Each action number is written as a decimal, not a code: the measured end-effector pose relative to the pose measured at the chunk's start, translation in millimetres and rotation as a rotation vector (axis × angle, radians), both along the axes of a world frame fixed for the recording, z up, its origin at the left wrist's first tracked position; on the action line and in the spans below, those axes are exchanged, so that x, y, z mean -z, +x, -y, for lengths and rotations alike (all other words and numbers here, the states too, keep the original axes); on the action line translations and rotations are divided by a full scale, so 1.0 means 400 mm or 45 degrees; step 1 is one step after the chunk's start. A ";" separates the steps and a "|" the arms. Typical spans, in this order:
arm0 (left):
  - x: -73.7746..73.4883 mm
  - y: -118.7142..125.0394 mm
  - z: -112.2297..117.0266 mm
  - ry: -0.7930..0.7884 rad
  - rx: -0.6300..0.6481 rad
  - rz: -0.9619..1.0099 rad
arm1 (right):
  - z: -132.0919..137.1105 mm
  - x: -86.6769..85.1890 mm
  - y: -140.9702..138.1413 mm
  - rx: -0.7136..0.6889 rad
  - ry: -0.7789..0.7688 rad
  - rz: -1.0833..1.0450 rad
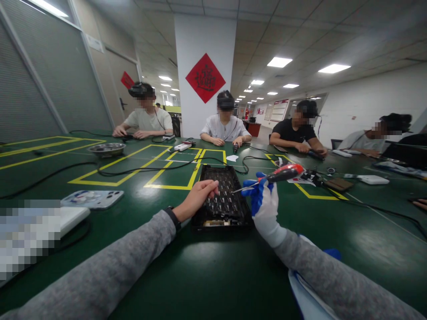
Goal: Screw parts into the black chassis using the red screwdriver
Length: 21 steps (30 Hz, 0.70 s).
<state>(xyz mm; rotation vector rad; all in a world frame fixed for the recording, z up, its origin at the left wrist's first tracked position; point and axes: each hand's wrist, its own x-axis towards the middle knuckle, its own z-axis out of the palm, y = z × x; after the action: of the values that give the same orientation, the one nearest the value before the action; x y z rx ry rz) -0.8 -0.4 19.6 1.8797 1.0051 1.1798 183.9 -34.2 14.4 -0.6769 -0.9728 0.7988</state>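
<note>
A black rectangular case (245, 218) lies on the green table, with rows of small shiny pieces and a gold-coloured part (216, 223) at its near end. Over its left side is my left hand (200, 198), bare, thumb and fingers pinched together; anything between the fingertips is too small to make out. My right hand (267, 204), in a white and blue glove, grips a screwdriver (285, 173) with a red and black handle. The handle points up to the right, and the thin metal shaft slants down left above the case's right side.
To the left are a phone (91, 199), a pale box-like object (71, 220) and a metal bowl (106, 149). Black cables (140, 170) cross the table among yellow tape outlines. Several people sit opposite. A white device (372, 179) and a brown item (337, 184) lie right.
</note>
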 end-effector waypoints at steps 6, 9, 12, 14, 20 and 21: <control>-0.062 0.029 0.058 -0.041 0.173 0.084 | 0.015 0.009 0.014 0.306 0.331 0.587; -0.088 0.074 0.123 -0.220 0.333 0.077 | 0.025 0.006 0.026 0.410 0.482 0.928; -0.102 0.107 0.167 -0.220 0.328 -0.032 | 0.034 0.004 0.024 0.436 0.528 0.970; -0.108 0.105 0.164 -0.212 0.223 -0.001 | 0.036 0.003 0.013 0.465 0.435 0.819; -0.051 -0.047 0.026 0.084 -0.577 0.035 | -0.004 0.018 0.003 0.272 -0.014 0.191; -0.026 -0.082 0.001 0.106 -0.690 -0.038 | -0.018 0.025 0.011 0.237 -0.095 0.134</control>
<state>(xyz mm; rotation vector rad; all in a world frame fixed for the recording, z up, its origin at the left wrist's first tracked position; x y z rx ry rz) -33.7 -0.6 30.2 1.7405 1.5661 1.5156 188.2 -27.1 4.3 -0.8682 -0.9625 0.6426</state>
